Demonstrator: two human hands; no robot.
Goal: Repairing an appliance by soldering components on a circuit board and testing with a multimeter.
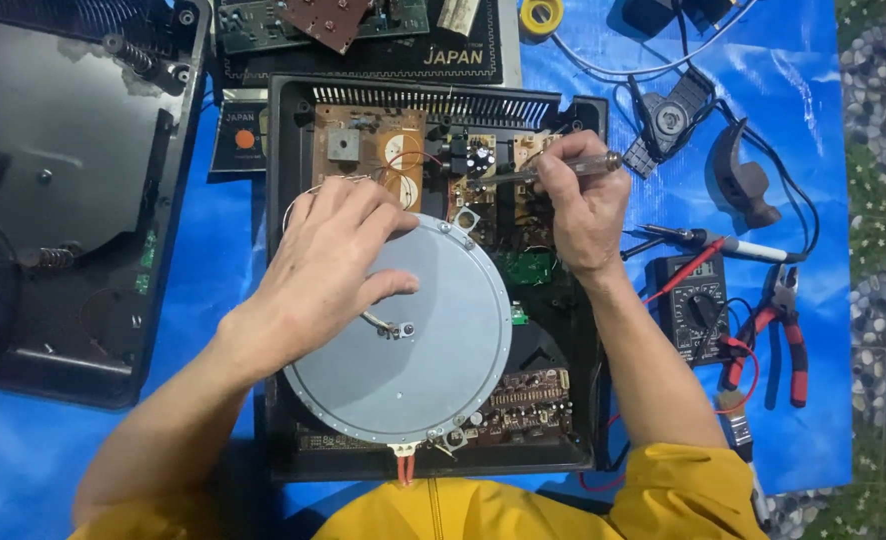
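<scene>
Two bare hands over an opened black appliance casing (281, 300) on a blue tarp (23, 460). Left hand (328, 265) spread flat, fingers loosely open, pressing on the upper left of a round grey metal disc (413, 380) seated in the casing; nothing gripped in it. Right hand (583, 205) closed around the clear handle of a screwdriver (563, 170), shaft pointing left, tip down among the parts of a brown circuit board (373, 150) near the casing's back edge (exact contact point too small to make out). Green small board (528, 268) just right of the disc, another brown board (528, 400) at its lower right. Right of the casing: a black multimeter (693, 305) with red and black leads, red-handled pliers (788, 335) just beside it, a hammer head (743, 180) farther up. Left of the casing: a second dark housing (63, 200) with springs, lying open. Yellow sleeves along the bottom edge.
</scene>
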